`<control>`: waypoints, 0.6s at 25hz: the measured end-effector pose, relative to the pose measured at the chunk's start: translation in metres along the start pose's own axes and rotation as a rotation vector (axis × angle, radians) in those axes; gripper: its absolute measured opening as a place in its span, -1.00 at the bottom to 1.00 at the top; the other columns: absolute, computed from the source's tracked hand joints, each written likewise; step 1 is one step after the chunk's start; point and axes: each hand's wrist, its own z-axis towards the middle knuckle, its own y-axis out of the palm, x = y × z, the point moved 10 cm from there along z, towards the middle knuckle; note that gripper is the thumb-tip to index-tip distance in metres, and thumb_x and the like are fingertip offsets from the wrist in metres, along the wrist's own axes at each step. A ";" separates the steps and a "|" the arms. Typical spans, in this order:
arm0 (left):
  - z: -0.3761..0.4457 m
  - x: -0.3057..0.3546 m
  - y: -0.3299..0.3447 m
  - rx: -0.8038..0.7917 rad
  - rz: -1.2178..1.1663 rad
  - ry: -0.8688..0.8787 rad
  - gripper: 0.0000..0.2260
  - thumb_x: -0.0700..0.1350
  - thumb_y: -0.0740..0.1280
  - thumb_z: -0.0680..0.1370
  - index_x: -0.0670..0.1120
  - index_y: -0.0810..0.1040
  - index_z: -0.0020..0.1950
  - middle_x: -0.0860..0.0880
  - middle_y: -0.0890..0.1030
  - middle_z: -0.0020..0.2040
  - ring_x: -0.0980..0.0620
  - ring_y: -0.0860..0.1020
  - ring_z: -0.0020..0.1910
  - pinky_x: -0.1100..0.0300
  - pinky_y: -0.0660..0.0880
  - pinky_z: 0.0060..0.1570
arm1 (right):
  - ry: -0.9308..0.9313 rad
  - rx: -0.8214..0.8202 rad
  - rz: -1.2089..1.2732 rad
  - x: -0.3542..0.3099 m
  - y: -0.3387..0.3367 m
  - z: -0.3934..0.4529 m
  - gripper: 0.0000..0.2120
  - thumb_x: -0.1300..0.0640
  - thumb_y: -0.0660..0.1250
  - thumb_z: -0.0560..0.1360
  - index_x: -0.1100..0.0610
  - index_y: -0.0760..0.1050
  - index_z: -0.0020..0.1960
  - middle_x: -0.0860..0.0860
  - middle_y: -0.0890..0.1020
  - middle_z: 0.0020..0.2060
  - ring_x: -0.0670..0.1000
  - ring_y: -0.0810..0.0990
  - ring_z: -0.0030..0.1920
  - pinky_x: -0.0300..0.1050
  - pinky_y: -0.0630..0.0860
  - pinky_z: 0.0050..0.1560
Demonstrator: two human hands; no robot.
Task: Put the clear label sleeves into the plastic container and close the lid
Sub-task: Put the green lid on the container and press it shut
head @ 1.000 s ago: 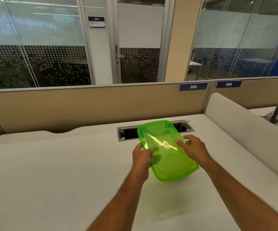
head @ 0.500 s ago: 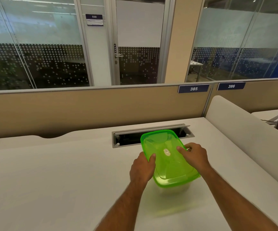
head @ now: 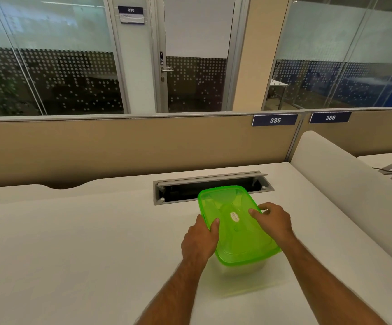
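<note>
Green lid (head: 235, 235) sits on the clear container (head: 242, 269), between both hands: left hand (head: 201, 240) grips its left edge, thumb on top, right hand (head: 272, 222) curls over the right edge. Lid is translucent with a small white sticker. On the white surface (head: 73, 254), open cable tray (head: 183, 191) just behind

A door plate (head: 131, 14) reads 030, the door strip (head: 161, 58) reads PUSH, and the partition's blue tags read 385 (head: 275, 120) and 386 (head: 330, 117).
</note>
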 end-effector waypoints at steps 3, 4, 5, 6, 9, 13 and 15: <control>0.002 0.000 0.001 -0.003 -0.013 0.003 -0.53 0.28 0.12 0.58 -0.05 0.42 0.28 -0.13 0.62 0.15 -0.19 0.58 0.10 -0.03 0.52 0.10 | 0.055 -0.041 0.083 0.007 0.004 0.003 -0.55 -0.09 0.48 0.42 0.14 0.59 0.21 0.14 0.63 0.18 0.18 0.57 0.18 0.01 0.47 0.18; 0.002 0.000 0.002 -0.004 -0.020 -0.001 -0.53 0.28 0.13 0.58 -0.05 0.42 0.28 -0.13 0.62 0.15 -0.19 0.58 0.11 -0.04 0.52 0.11 | 0.061 -0.039 0.103 0.008 0.004 0.004 -0.54 -0.09 0.49 0.41 0.14 0.59 0.21 0.13 0.62 0.20 0.17 0.57 0.20 0.00 0.47 0.19; 0.003 -0.001 0.002 -0.005 -0.029 -0.006 -0.53 0.28 0.13 0.57 -0.05 0.42 0.28 -0.14 0.62 0.15 -0.19 0.58 0.11 -0.05 0.52 0.11 | 0.060 -0.034 0.109 0.009 0.004 0.004 -0.55 -0.08 0.49 0.41 0.14 0.60 0.20 0.13 0.62 0.21 0.17 0.57 0.20 0.00 0.47 0.19; 0.003 -0.002 0.003 -0.006 -0.038 -0.010 -0.52 0.28 0.14 0.57 -0.05 0.42 0.28 -0.14 0.62 0.15 -0.19 0.58 0.12 -0.06 0.52 0.12 | 0.054 -0.034 0.106 0.008 0.004 0.004 -0.55 -0.08 0.49 0.41 0.14 0.60 0.20 0.13 0.62 0.20 0.17 0.57 0.20 0.00 0.47 0.19; 0.001 -0.002 0.006 0.002 -0.050 -0.017 -0.49 0.28 0.12 0.58 -0.06 0.40 0.33 -0.14 0.62 0.16 -0.19 0.58 0.12 -0.07 0.52 0.13 | 0.031 -0.061 0.096 0.007 0.006 0.006 -0.56 -0.08 0.47 0.43 0.13 0.61 0.22 0.14 0.64 0.18 0.17 0.58 0.17 0.02 0.49 0.20; 0.002 -0.002 0.006 0.024 -0.026 -0.034 -0.45 0.30 0.10 0.57 -0.07 0.38 0.36 -0.14 0.61 0.18 -0.19 0.57 0.13 -0.08 0.52 0.15 | 0.004 -0.103 0.049 0.004 0.007 0.008 -0.55 -0.10 0.43 0.46 0.13 0.59 0.25 0.12 0.62 0.22 0.16 0.56 0.22 0.00 0.45 0.22; 0.002 -0.002 0.005 0.038 -0.007 -0.039 -0.44 0.31 0.09 0.57 -0.08 0.39 0.36 -0.14 0.61 0.18 -0.19 0.57 0.13 -0.08 0.52 0.14 | 0.001 -0.101 0.051 0.004 0.007 0.008 -0.56 -0.11 0.42 0.47 0.11 0.59 0.25 0.12 0.63 0.20 0.16 0.57 0.21 0.00 0.45 0.22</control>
